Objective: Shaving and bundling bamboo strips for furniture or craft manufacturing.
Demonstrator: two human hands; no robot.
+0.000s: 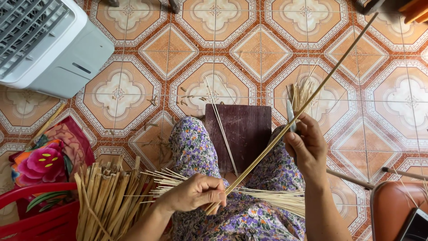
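Patterned floor tiles (pixel 214 80) lie below me. My left hand (pixel 196 193) pinches a long stick's (pixel 312 96) near end above my lap; my right hand (pixel 307 145) grips a knife (pixel 290 117) against its middle, fingers curled tight.

White fan (pixel 44 40) and red basket (pixel 40 214) are edge-cropped; knife (pixel 290 117) seems half-hidden.

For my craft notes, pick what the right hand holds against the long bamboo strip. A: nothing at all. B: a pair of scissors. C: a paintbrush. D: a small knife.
D: the right hand grips a small knife whose pale blade meets the long bamboo strip, while the left hand pinches the strip's lower end.
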